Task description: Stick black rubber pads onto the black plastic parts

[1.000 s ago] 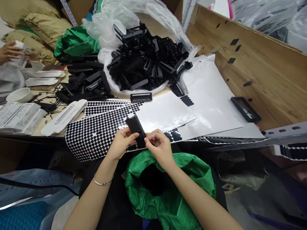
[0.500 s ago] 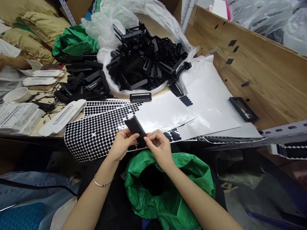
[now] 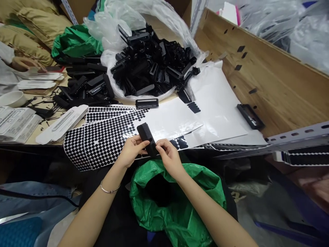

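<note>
A long black plastic piece (image 3: 146, 132) with a ribbed face is held tilted above the front edge of the table. My left hand (image 3: 131, 151) grips its left side, thumb across the face. At its lower right edge my right hand (image 3: 170, 157) is closed, thumb and forefinger pinched against the piece; whether anything small is between them cannot be made out. Under and behind the hands lie sheets of round black stickers (image 3: 108, 137) and a white backing sheet (image 3: 169, 116). Below the hands is a green woven bag (image 3: 180, 212) with its mouth open.
A clear plastic bag (image 3: 169, 94) full of black plastic parts (image 3: 151, 65) stands at the back. More black parts (image 3: 87, 84) and white boxes (image 3: 19, 125) lie left. A wooden board (image 3: 272, 82) bounds the right side. At far left is a co-worker's hand (image 3: 27, 64).
The black piece has been turned so that its ribbed face shows. My right fingers have shifted slightly along its edge. The co-worker's hand has come further into view.
</note>
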Demonstrator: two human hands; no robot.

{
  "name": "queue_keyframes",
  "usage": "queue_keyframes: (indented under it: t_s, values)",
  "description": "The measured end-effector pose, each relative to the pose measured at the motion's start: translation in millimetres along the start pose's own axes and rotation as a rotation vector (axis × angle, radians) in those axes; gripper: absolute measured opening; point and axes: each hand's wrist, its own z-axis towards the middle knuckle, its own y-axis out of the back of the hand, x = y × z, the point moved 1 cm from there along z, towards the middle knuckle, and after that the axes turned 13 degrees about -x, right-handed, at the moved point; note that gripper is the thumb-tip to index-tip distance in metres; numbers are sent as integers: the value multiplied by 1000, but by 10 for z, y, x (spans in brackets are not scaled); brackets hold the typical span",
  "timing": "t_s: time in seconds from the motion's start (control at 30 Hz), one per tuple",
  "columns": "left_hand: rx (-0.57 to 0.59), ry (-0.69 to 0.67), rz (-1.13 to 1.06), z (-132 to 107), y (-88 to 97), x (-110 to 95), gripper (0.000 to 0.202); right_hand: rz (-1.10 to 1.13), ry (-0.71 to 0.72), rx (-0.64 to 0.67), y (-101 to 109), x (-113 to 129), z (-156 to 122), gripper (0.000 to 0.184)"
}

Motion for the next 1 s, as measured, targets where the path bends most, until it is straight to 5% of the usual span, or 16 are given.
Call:
queue_keyframes:
  t_s: [1.0]
  values:
    - [3,-16,24,88,3,-20,39,-70,10,-89,-80,5,-3,13]
